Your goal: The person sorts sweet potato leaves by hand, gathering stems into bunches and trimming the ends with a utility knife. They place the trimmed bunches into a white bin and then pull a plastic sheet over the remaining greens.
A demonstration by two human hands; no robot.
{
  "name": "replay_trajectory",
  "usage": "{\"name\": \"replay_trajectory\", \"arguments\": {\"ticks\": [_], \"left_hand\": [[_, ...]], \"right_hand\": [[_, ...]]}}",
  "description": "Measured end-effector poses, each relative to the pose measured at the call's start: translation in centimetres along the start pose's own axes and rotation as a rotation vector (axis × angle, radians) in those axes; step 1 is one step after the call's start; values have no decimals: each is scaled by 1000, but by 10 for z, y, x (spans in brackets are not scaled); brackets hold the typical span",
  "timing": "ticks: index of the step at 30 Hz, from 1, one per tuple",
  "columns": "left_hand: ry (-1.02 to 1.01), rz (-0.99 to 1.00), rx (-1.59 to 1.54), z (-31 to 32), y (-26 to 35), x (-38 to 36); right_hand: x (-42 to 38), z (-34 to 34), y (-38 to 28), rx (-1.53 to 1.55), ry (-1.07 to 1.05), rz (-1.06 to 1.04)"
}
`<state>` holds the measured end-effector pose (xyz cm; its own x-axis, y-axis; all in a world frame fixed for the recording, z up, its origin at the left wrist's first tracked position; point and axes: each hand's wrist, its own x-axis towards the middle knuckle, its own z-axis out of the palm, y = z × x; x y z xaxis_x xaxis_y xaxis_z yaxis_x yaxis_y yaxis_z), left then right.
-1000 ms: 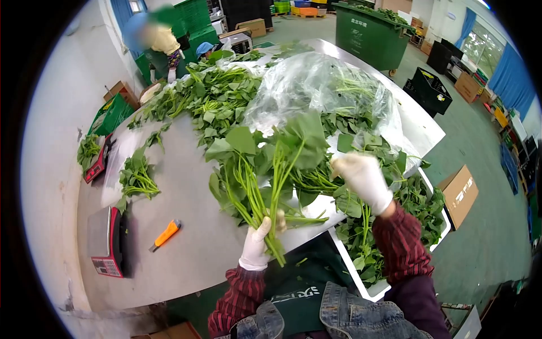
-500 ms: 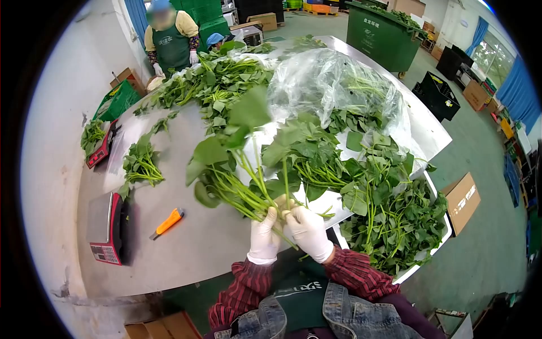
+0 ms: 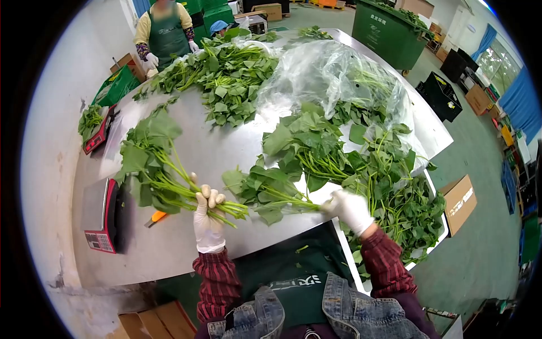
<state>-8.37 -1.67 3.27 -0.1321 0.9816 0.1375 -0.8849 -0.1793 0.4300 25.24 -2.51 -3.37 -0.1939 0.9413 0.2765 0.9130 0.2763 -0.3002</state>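
My left hand (image 3: pixel 209 217), in a white glove, is wrapped round the stems of a leafy green bunch (image 3: pixel 155 169) above the left part of the metal table (image 3: pixel 192 248). To the right, my gloved right hand (image 3: pixel 349 210) pinches the stem ends of a smaller leafy sprig (image 3: pixel 271 192). Just beyond and beside that hand lies a pile of greens (image 3: pixel 316 147), and more greens fill a white bin (image 3: pixel 398 220) at the right. An orange cutter (image 3: pixel 157 217) lies on the table, partly hidden under the held bunch.
Two red scales (image 3: pixel 100 217) (image 3: pixel 100 133) stand at the left. Clear plastic (image 3: pixel 327 70) covers greens at the back, beside a further heap (image 3: pixel 231 79). A gloved person (image 3: pixel 167 37) stands at the far left; another blue cap (image 3: pixel 219 26) shows nearby. A green dumpster (image 3: pixel 384 34) is behind.
My hands have moved apart. The left has carried the bunch leftward, over the small bundle and near the cutter; the right has moved right and now grips a separate sprig.
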Motion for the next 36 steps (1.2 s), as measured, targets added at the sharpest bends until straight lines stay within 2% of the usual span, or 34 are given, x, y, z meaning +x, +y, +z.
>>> {"name": "replay_trajectory", "arguments": {"ticks": [1, 2, 4, 6, 7, 8, 10, 11, 15, 25, 29, 31, 32, 34, 35, 36], "left_hand": [[-22, -18, -13, -2, -2, -1], [-43, -37, -25, -3, -4, -3], [-21, -30, -14, -9, -3, -3], [-137, -33, 49, -23, 2, -1], [-89, -12, 79, -18, 4, -4], [-96, -11, 80, -14, 3, -5], [100, 54, 178, -6, -1, -6], [163, 39, 172, -3, -2, -7], [107, -7, 197, -13, -8, -7], [99, -35, 171, -14, -25, -12], [114, -29, 274, -8, -29, -16], [106, -24, 358, -1, -34, -20], [107, -23, 359, 5, -38, -23], [136, -63, 507, 23, -48, -31], [88, -121, 491, 27, -53, -35], [85, -128, 506, 33, -61, -36]], "right_hand": [[0, 5, -15, -59, -214, -7], [-2, 15, -16, -87, -269, -55], [5, 32, -14, -168, -169, -109], [16, 16, -20, 52, -68, -89], [23, 3, -29, 299, -35, -50], [29, 4, -30, 365, 97, -101], [36, -33, -61, 1006, -229, 440], [34, -32, -61, 1169, -208, 418], [30, -41, -80, 1533, -117, 383], [19, -40, -87, 1590, -171, 406], [18, -35, -85, 1619, -167, 427], [19, -33, -87, 1433, -169, 451], [20, -30, -88, 1434, -170, 450], [22, -17, -90, 911, -82, 309], [19, -3, -89, 806, 56, 154], [20, -5, -95, 808, 52, 151]]}}
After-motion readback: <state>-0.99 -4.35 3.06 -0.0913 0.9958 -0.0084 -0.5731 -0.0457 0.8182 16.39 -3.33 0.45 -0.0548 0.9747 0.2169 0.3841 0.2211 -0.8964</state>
